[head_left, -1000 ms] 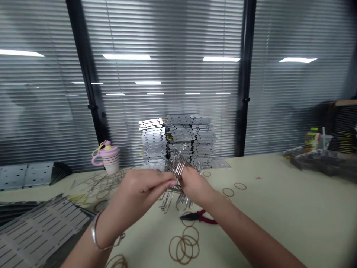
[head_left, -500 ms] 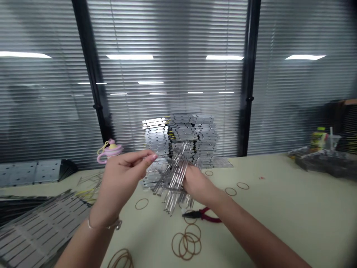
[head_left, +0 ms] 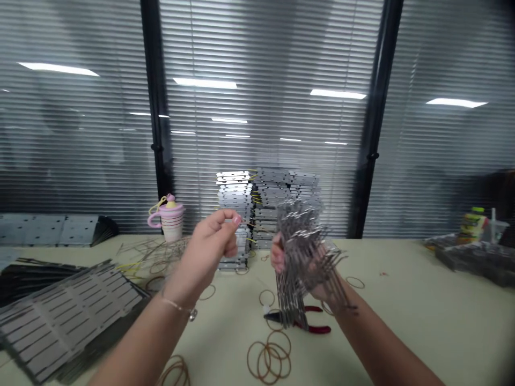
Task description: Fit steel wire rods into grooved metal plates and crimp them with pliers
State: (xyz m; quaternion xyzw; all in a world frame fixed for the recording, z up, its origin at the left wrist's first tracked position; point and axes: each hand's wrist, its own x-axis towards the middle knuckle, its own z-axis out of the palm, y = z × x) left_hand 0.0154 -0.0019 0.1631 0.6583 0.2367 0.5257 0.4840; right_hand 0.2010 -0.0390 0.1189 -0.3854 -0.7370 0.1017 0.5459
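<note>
Swung rightward, wire bundle (head_left: 301, 257) clenched in right hand (head_left: 319, 284); left hand (head_left: 211, 241) pinched, grip unclear.

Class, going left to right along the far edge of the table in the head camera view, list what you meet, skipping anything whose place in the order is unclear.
Perforated metal panels → pink-lidded striped cup → stacked metal plates → yellow-green labelled container → clear plastic cup

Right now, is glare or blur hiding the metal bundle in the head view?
Head view: the grey bundle of thin metal rods in the right hand looks slightly blurred; white ceiling-light reflections streak the slatted window blinds well above it.
</note>
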